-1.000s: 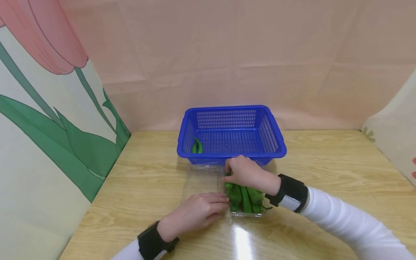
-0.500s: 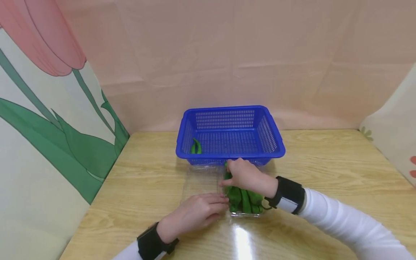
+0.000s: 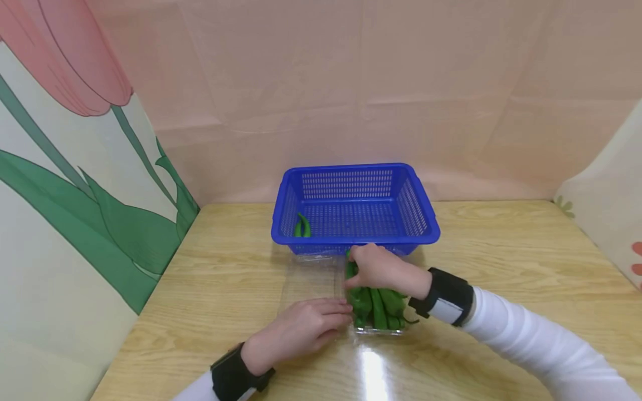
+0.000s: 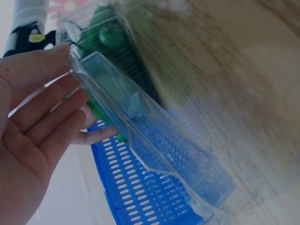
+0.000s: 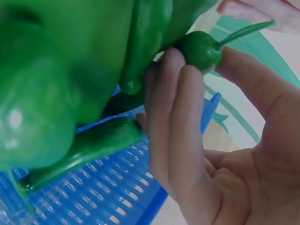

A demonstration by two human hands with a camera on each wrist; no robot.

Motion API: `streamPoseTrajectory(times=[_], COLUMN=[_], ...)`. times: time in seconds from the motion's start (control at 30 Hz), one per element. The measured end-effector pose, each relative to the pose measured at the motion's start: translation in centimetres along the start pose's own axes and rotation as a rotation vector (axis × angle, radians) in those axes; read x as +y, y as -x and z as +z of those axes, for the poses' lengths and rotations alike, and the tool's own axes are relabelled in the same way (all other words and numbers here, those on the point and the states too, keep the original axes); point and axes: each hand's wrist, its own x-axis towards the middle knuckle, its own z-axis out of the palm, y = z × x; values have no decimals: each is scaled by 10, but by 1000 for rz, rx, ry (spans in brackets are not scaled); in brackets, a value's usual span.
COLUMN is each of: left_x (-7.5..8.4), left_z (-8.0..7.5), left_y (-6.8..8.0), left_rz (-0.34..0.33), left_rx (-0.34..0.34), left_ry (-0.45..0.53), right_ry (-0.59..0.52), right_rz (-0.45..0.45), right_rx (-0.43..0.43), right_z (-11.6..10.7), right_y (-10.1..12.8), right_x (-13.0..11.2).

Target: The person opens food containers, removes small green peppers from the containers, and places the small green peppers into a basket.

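On the table lies an open clear plastic clamshell box, its see-through lid [image 3: 312, 281] folded out to the left. Green peppers [image 3: 378, 312] fill the base on the right. My left hand [image 3: 306, 328] holds the box near the hinge, thumb and fingers at the plastic edge [image 4: 84, 77] in the left wrist view. Over the far left of the filled base, my right hand [image 3: 383, 271] pinches a green pepper [image 5: 202, 50] between thumb and fingers, its stem pointing out past the thumb. In the head view this hand hides some of the peppers.
Right behind the box stands a blue plastic basket [image 3: 351, 241] with slotted walls. Two slim green peppers [image 3: 303, 226] lie in its near left corner. A pink cloth [image 3: 351, 111] hangs behind the wooden table [image 3: 225, 267], with a tulip-print cloth [image 3: 65, 223] at left.
My right hand has shifted slightly over the peppers, and more of the green pepper at its fingertips shows. The left hand stays at the box.
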Motion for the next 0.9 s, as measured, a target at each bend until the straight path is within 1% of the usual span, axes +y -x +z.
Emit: streamPoseTrajectory(times=[0.13, 0.3, 0.53, 0.67, 0.77, 0.9], left_x=[0, 1, 1, 2, 2, 2], left_z=[0, -1, -1, -1, -1, -2], left_y=[0, 0, 0, 0, 0, 1], left_rz=[-1, -17, -29, -37, -39, -39], left_rx=[-1, -17, -33, -47, -49, -52], left_ry=[-4, 20, 34, 44, 47, 46], right_ry=[22, 50, 32, 24, 9, -75], right_rz=[26, 42, 30, 49, 50, 37], right_rx=[-34, -42, -39, -47, -59, -86], right_z=[-4, -6, -3, -6, -9, -11], right_y=[2, 5, 7, 9, 10, 12], right_x=[0, -3, -3, -2, -2, -1])
